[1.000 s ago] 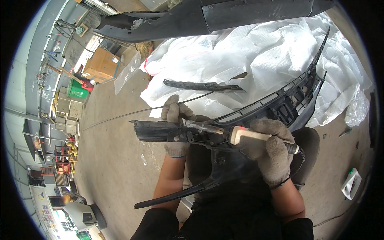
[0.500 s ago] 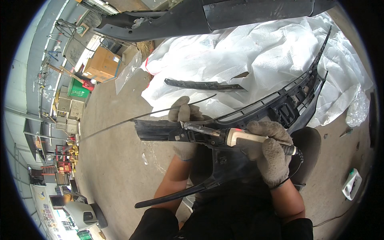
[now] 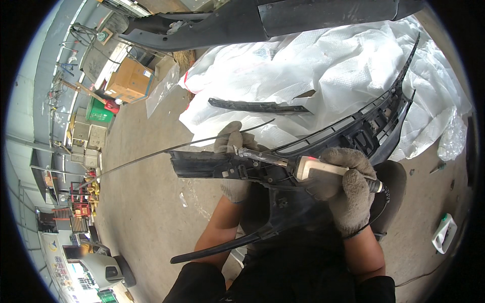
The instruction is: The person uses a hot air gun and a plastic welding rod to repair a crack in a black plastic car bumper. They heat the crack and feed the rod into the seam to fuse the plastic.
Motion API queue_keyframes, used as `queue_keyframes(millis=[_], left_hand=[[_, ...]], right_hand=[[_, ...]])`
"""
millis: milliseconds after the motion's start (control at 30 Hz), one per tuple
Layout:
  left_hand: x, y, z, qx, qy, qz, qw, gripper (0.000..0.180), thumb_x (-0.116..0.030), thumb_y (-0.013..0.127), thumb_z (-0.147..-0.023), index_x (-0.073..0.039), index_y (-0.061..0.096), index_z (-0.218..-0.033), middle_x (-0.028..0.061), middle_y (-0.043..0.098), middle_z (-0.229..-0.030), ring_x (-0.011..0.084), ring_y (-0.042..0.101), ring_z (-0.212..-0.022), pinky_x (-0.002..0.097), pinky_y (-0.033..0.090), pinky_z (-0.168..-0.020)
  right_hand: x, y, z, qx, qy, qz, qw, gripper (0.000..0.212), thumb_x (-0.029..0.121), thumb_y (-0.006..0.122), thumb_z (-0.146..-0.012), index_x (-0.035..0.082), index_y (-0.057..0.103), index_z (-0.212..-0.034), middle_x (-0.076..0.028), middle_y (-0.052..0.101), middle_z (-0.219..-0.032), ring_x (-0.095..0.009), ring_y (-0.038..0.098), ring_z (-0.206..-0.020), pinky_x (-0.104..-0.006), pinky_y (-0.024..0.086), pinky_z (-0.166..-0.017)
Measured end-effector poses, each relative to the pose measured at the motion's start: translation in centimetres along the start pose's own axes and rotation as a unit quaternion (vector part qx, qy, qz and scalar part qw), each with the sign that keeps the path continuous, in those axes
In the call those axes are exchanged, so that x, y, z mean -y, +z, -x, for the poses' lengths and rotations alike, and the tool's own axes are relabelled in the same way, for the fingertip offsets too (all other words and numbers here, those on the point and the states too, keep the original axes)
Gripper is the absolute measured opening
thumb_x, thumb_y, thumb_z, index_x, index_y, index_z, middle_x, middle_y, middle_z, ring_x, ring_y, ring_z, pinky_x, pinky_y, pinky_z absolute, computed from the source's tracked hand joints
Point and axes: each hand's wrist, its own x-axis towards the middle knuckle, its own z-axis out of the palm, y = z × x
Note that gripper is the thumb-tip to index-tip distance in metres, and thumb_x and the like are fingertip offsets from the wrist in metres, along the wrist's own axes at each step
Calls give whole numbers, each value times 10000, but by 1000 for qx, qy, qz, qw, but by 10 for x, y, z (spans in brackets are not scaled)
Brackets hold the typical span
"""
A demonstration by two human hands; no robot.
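Gloved hands (image 3: 283, 166) on black bumper grille (image 3: 374, 126)

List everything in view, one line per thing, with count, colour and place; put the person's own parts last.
black plastic car grille panel: one, black, across the person's lap, reaching up right.
handheld heat tool: one, cream handle with metal tip, on the panel at centre.
thin rod: one, dark, running left from the panel.
loose trim strip: one, black, lying on the white sheeting.
white plastic sheeting: one heap, white, upper right.
large car body part: one, dark grey, along the top.
cardboard box: one, brown, upper left.
green bin: one, green, left of the box.
bottle: one, white and green, on the floor at right.
left hand: grey glove, gripping the panel.
right hand: grey glove, gripping the tool.
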Motion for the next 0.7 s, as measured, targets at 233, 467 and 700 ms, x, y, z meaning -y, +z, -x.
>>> queue_keyframes(millis=[233,467,700], left_hand=[[-3,2,-1,27,30,-24,999,350,-241,527,-982,11,493,-1223,89,616,-791,155,606,-669,291,521,-598],[-3,1,5,7,-10,21,1000,300,-201,506,-987,14,502,-1197,83,612,-735,155,606,-648,277,507,-577],[16,-19,0,29,87,-52,994,250,-149,525,-972,-6,518,-1177,91,605,-857,137,593,-727,261,500,-643]], right_hand=[[0,0,3,24,22,1,999,456,372,641,-877,-18,642,-1114,-103,661,-882,-99,569,-604,-216,450,-518],[-3,2,3,5,17,1,1000,436,357,619,-887,-30,638,-1088,-100,660,-844,-100,562,-590,-220,446,-511],[4,1,1,-27,24,-35,999,487,412,647,-853,-34,600,-1043,-129,628,-933,-198,612,-724,-284,490,-555]])
